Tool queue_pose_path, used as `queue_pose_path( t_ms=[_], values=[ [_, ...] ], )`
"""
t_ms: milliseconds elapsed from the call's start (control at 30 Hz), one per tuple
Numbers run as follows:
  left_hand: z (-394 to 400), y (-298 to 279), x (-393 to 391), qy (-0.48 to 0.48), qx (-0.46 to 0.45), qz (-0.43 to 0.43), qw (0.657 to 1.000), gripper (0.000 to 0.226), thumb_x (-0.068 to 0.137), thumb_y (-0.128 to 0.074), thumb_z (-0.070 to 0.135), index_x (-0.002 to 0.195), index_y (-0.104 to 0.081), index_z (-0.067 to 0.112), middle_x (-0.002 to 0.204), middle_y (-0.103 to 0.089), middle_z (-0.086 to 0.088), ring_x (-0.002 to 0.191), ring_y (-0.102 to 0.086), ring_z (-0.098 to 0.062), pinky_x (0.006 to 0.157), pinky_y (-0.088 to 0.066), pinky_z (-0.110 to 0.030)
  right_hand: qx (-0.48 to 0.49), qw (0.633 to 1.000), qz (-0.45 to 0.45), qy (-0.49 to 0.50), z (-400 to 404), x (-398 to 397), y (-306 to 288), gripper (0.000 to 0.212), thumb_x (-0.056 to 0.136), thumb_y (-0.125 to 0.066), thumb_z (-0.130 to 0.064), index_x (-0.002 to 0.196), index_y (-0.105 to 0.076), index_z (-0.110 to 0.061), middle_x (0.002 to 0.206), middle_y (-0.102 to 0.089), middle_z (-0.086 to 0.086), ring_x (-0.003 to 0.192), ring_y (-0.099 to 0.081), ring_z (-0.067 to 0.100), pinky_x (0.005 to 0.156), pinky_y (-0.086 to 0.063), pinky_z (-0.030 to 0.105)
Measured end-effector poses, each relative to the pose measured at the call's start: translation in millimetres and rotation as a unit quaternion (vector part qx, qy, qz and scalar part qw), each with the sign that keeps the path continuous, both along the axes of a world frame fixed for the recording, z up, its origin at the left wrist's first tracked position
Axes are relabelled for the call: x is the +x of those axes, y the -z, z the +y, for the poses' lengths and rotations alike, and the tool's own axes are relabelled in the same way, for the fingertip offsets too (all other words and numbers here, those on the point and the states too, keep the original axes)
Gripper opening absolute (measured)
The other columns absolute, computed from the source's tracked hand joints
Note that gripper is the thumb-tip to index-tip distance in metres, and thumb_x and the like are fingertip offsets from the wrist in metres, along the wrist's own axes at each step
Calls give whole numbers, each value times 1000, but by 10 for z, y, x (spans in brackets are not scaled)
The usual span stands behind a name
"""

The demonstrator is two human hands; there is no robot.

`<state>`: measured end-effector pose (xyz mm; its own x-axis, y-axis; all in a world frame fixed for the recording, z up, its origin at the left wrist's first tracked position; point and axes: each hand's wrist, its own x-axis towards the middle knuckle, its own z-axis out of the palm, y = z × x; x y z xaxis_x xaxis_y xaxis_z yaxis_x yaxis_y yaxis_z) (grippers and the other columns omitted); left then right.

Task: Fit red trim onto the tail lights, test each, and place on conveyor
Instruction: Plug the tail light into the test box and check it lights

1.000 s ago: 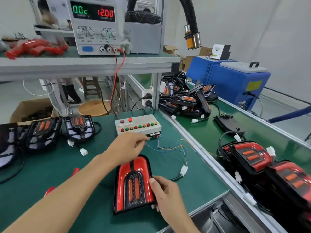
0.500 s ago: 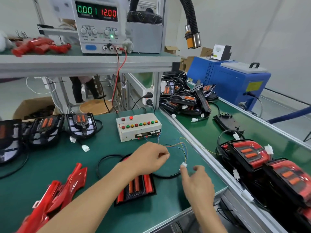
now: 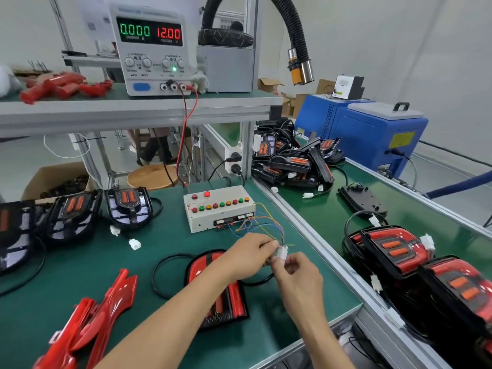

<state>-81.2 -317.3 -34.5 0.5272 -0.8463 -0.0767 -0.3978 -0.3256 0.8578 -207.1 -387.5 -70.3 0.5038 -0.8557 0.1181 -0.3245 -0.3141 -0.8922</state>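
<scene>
Both hands were up close together over the green bench mat (image 3: pixel 80 262), working on the same small white plastic connector (image 3: pixel 282 252). The left hand (image 3: pixel 250 255) pinched it from the left with fingertips curled in, and the right hand (image 3: pixel 298 272) pinched it from the near side, thumb and fingers wrapped round it. Couldn't tell if it was one plug or two halves mated, too small and half covered by fingers.

A bunch of thin coloured wires (image 3: pixel 262 222) ran from that connector back to the off-white test box with the row of red, green and amber buttons (image 3: pixel 219 209), sitting further back on the mat.

The tail light being worked on, a black-backed unit with red trim and two orange strips (image 3: pixel 226 296), lay flat on the mat right under the left forearm, with its black cable (image 3: pixel 159 272) looping out to the left.

Loose glossy red trim pieces (image 3: pixel 93 323) were piled at the near left edge. Three black tail lights without red trim (image 3: pixel 74 214) sat in a row along the left of the bench.

On the green conveyor belt (image 3: pixel 332 217) to the right, two red-trimmed tail lights (image 3: pixel 394 249) lay near, and a heap of black ones (image 3: pixel 292 163) further back.

The bench power supply on the shelf (image 3: pixel 151 49) read 0.000 and 12.00.
</scene>
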Motion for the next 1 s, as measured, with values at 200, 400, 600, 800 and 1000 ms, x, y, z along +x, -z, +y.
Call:
queue_pose_path(
  t_ms=[200,400,600,800,1000],
  values=[
    [62,-149,-39,17,-86,162,983,29,108,-49,27,94,-73,19,90,-74,5,83,-65,-8,77,-57,-26,-77,997,-8,-26,39,83,-173,38,93,-61,-49,64,-53,-26,62,-60,-17,59,-50,6,54,-37,18],
    [132,-200,-127,-34,-151,372,915,26,107,-48,28,101,-69,14,88,-71,0,81,-67,-12,73,-52,-21,-165,985,14,-38,159,165,-203,28,95,-52,-49,77,-53,-28,60,-57,-7,64,-51,24,60,-36,36],
    [104,-258,-147,-109,-149,464,867,30,105,-50,31,88,-69,14,78,-71,-2,67,-68,-13,60,-55,-23,-173,984,-5,-45,224,275,-246,21,101,-51,-37,91,-58,-20,80,-68,0,79,-62,30,66,-39,38],
    [76,-280,-140,-156,-142,473,855,34,104,-54,31,81,-71,13,70,-70,-2,58,-67,-13,57,-55,-21,-159,986,-22,-39,260,334,-249,21,102,-53,-32,89,-58,-17,72,-62,-3,71,-56,27,64,-32,35],
    [-7,-324,-85,-169,-152,479,848,37,107,-48,36,87,-66,10,66,-68,-4,53,-60,-14,54,-51,-22,-167,985,-27,-38,364,330,-157,18,98,-60,-30,85,-59,-18,77,-60,-5,70,-47,16,65,-28,28]
  ],
)
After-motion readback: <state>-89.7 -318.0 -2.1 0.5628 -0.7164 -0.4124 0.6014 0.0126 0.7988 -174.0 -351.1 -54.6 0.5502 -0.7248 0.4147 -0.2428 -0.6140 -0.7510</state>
